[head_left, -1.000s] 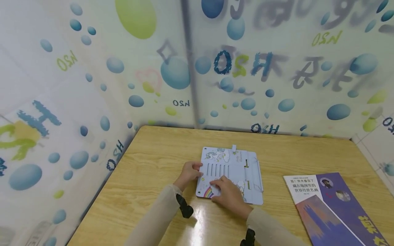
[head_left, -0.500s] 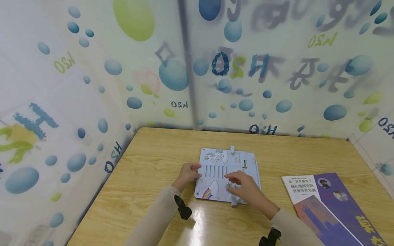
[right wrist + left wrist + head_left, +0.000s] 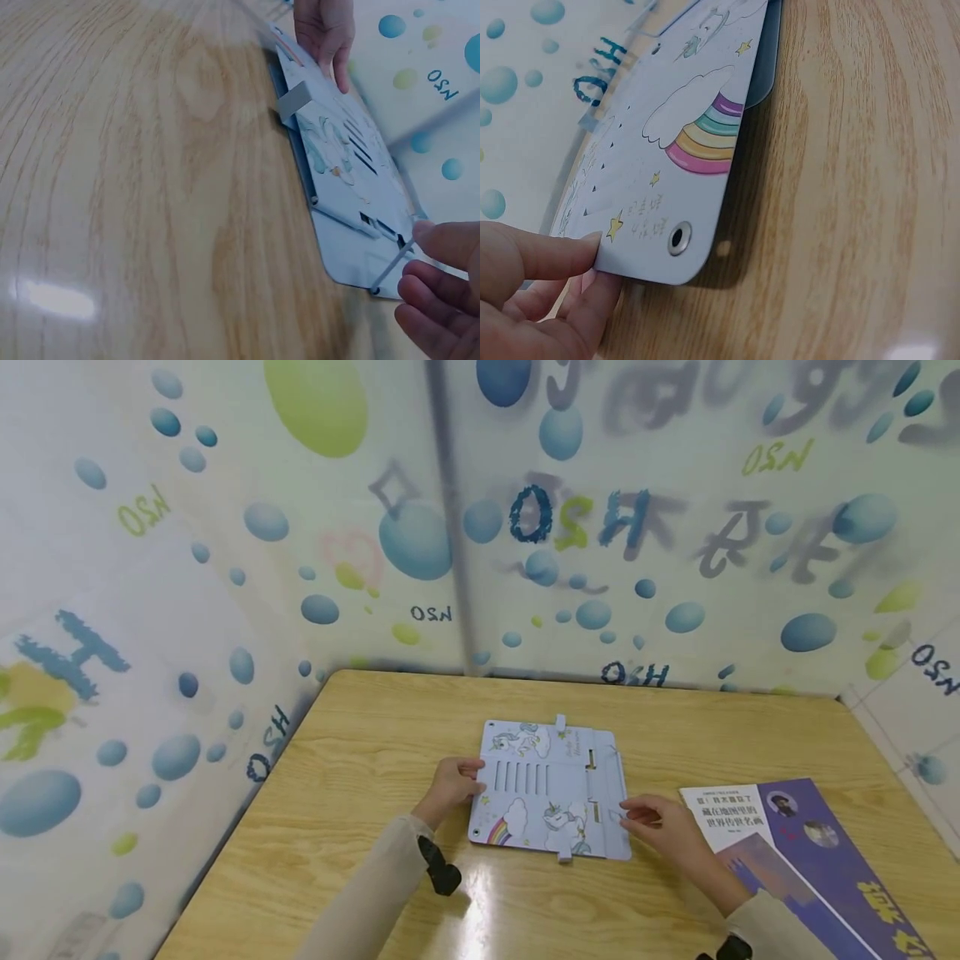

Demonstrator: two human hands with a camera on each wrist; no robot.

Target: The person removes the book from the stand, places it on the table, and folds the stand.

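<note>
A pale lilac folding book stand (image 3: 566, 781), printed with unicorns, clouds and a rainbow, lies on the table with slots across its middle. My left hand (image 3: 452, 789) pinches its left edge; in the left wrist view the thumb is on the printed face beside a corner eyelet (image 3: 680, 238) and the fingers are underneath. That edge is raised off the wood. At the right edge my right hand (image 3: 667, 831) holds a thin wire bar (image 3: 391, 268) of the stand, thumb on top and fingers curled below. Small grey page clips (image 3: 294, 103) jut from the stand's sides.
A purple and white book (image 3: 795, 860) lies on the wooden table (image 3: 375, 735) to the right, close behind my right forearm. Walls with a bubble print (image 3: 416, 635) rise along the table's back and left edges.
My right hand has moved right, from the rainbow area across the lower unicorn to the wire at the stand's right edge. My left hand keeps its grip on the left edge.
</note>
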